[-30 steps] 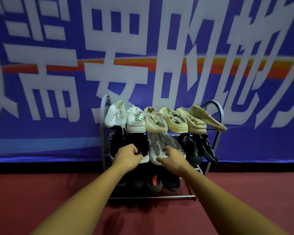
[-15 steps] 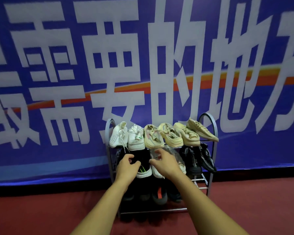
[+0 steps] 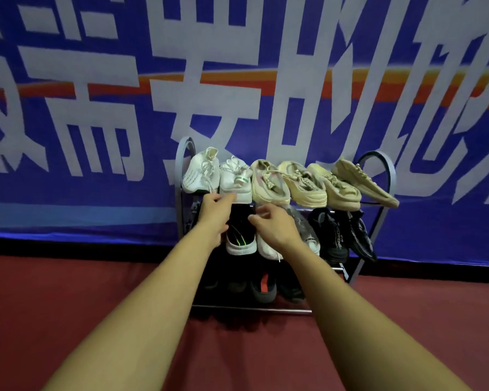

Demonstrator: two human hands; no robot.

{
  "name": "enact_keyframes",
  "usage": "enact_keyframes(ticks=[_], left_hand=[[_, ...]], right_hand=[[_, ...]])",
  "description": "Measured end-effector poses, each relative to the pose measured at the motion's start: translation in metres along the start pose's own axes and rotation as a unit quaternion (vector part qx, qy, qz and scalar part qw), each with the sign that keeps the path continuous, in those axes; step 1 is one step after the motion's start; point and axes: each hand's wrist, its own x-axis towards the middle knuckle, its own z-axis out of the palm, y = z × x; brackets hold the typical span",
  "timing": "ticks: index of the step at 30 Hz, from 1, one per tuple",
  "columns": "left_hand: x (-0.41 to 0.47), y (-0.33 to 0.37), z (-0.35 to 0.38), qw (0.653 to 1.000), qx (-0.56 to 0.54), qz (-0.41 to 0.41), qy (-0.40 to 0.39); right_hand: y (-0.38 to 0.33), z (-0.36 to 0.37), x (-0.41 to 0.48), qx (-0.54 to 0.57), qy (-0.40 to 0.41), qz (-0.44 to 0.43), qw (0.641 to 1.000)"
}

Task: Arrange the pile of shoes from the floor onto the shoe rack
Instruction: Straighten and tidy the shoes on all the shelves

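A grey metal shoe rack with three tiers stands against the blue banner. Its top tier holds two white sneakers at the left and several cream shoes to their right. On the middle tier are a black shoe with a white sole, a pale grey shoe and black shoes. Dark shoes fill the bottom tier. My left hand touches the front edge of the second white sneaker. My right hand hovers over the grey shoe, fingers loosely curled, holding nothing I can see.
A blue banner with large white characters and an orange stripe covers the wall behind the rack. Red carpet spreads in front and to both sides. No loose shoes show on the floor.
Both hands rose from the middle-tier shoes toward the front of the top tier. My left hand now reaches the white sneaker's toe. The view shifted slightly.
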Motion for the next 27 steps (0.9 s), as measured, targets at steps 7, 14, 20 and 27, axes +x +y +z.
enact_keyframes(ticks=[7,14,20,27], left_hand=[[0.024,0.004,0.025,0.985,-0.157,-0.055,0.046],[0.02,0.009,0.027,0.971,-0.214,-0.086,0.064],[0.003,0.019,0.016,0.966,-0.241,-0.089,0.027],[-0.025,0.024,0.007,0.967,-0.232,-0.102,-0.028]], right_hand=[[0.005,0.006,0.011,0.009,-0.005,0.01,1.0],[0.017,-0.009,0.011,-0.002,0.003,0.02,1.0],[0.015,-0.021,0.002,0.044,0.02,0.005,0.999],[-0.005,-0.004,-0.002,0.206,0.001,0.019,0.978]])
